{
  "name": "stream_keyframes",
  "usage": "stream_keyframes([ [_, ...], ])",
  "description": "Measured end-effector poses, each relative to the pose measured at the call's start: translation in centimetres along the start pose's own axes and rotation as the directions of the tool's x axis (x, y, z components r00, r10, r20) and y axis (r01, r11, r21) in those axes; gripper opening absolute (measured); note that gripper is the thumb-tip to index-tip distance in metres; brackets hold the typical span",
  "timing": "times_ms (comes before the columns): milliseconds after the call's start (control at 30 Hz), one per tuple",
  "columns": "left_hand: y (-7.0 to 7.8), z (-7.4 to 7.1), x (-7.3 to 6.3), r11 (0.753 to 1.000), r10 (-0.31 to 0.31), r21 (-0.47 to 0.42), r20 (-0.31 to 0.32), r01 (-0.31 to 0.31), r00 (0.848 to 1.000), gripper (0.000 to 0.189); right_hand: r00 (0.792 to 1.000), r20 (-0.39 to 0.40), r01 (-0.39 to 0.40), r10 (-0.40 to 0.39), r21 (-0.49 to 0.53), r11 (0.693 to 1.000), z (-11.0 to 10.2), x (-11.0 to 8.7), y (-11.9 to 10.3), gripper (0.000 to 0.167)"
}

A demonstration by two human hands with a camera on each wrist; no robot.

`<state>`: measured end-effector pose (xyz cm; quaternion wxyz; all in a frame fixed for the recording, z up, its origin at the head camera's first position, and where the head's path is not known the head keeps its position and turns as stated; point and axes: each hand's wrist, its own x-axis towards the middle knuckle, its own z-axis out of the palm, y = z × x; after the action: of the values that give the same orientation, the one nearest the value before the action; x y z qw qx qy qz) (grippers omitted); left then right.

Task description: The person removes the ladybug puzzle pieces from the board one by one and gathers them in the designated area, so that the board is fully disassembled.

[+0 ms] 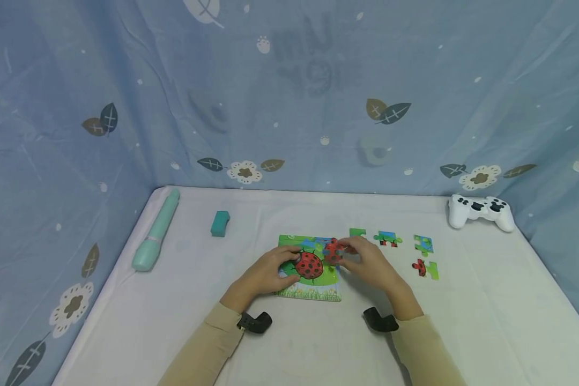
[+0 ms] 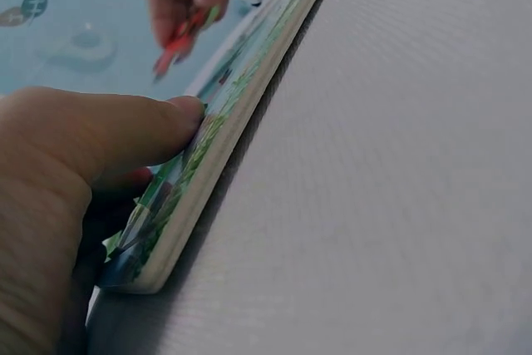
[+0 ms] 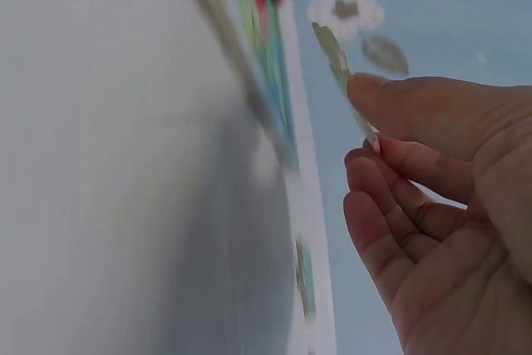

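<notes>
L hand (image 1: 269, 271) resting on puzzle board (image 1: 309, 294), thumb + fingers spread by the ladybug pic. R hand (image 1: 371, 266) pinching red pc (image 1: 333, 251) btwn thumb + fingers, held up nr board's R edge. Loose pcs (image 1: 390, 237) on table (image 1: 487, 300), R of board. White gamepad (image 1: 482, 210) far R corner.

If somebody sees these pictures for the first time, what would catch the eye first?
Probably the ladybug puzzle board near the middle of the table, under the left hand. Next, the red puzzle piece the right hand pinches above the board. A white game controller stands out at the far right.
</notes>
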<state>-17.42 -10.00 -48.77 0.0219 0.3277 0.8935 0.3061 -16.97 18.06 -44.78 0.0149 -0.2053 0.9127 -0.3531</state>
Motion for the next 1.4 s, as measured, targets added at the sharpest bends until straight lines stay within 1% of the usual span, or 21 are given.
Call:
stream_keyframes([
  [133, 0.0, 0.0, 0.0, 1.0, 0.005, -0.004, -0.009, -0.005, 1.0, 0.049, 0.999, -0.021, -0.028, 0.027, -0.02, 0.999, -1.9, -1.5, 2.0, 0.042],
  [267, -0.1, 0.1, 0.0, 1.0, 0.01, -0.003, -0.013, -0.01, 1.0, 0.049, 0.998, -0.027, -0.051, 0.05, -0.05, 0.997, -3.8, -3.0, 4.0, 0.042],
  [400, -0.1, 0.1, 0.1, 1.0, 0.007, -0.01, -0.012, -0.007, 1.0, 0.048, 0.995, -0.016, -0.103, 0.102, -0.059, 0.993, -5.2, -4.4, 5.3, 0.043],
  [533, 0.0, 0.1, 0.1, 1.0, 0.006, -0.013, -0.008, -0.006, 1.0, 0.048, 0.989, -0.006, -0.147, 0.147, -0.055, 0.988, -6.1, -5.5, 6.3, 0.044],
  [700, 0.0, 0.2, -0.1, 1.0, 0.002, -0.016, -0.007, -0.002, 1.0, 0.049, 0.985, -0.008, -0.17, 0.169, -0.079, 0.982, -6.7, -6.3, 7.4, 0.043],
  [867, 0.0, 0.2, -0.1, 1.0, -0.003, 0.005, -0.006, 0.003, 1.0, 0.051, 0.984, -0.01, -0.177, 0.177, -0.115, 0.977, -7.0, -6.5, 7.8, 0.044],
  [1100, 0.1, 0.1, -0.1, 1.0, -0.022, -0.004, 0.0, 0.022, 1.0, 0.05, 0.989, 0.003, -0.147, 0.15, -0.161, 0.976, -6.8, -6.4, 8.0, 0.041],
  [1300, 0.0, 0.2, 0.0, 1.0, -0.02, -0.001, -0.002, 0.02, 1.0, 0.05, 0.995, -0.002, -0.102, 0.103, -0.182, 0.978, -6.6, -6.4, 7.9, 0.041],
  [1400, -0.1, 0.4, 0.0, 1.0, -0.014, 0.004, -0.005, 0.014, 1.0, 0.05, 0.995, -0.004, -0.096, 0.097, -0.199, 0.975, -6.5, -6.5, 8.0, 0.041],
])
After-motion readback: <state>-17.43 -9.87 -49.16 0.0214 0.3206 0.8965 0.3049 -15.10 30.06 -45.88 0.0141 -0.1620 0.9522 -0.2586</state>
